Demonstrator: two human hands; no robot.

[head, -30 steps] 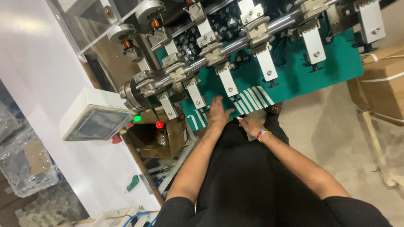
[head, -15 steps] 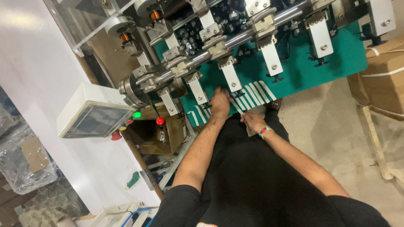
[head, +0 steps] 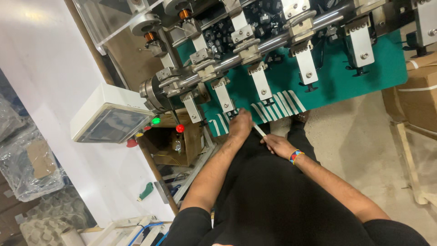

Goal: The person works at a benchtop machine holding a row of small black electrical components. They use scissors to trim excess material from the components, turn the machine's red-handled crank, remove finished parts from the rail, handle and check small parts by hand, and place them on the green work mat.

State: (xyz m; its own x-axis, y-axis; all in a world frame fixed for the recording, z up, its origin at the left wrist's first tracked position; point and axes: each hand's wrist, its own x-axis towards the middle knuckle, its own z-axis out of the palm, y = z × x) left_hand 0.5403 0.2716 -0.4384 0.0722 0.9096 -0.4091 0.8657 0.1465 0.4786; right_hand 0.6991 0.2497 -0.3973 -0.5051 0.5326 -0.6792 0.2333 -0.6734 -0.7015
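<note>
Teal-green machine bed (head: 337,82) marked with a row of slanted white strips (head: 277,105); silver-grey metal clamps (head: 260,82) along a steel shaft (head: 273,43). Copper-orange coils (head: 184,13) at top. White control box (head: 111,116) with grey screen, green lamp (head: 156,120) and red knob (head: 180,128) beside it. Black shirt (head: 282,200); multicoloured beaded wristband (head: 296,156) in red, blue and yellow. White strip (head: 259,130) between left hand (head: 240,125) and right hand (head: 277,146). Brown cardboard box (head: 421,91), beige floor (head: 364,132).
</note>
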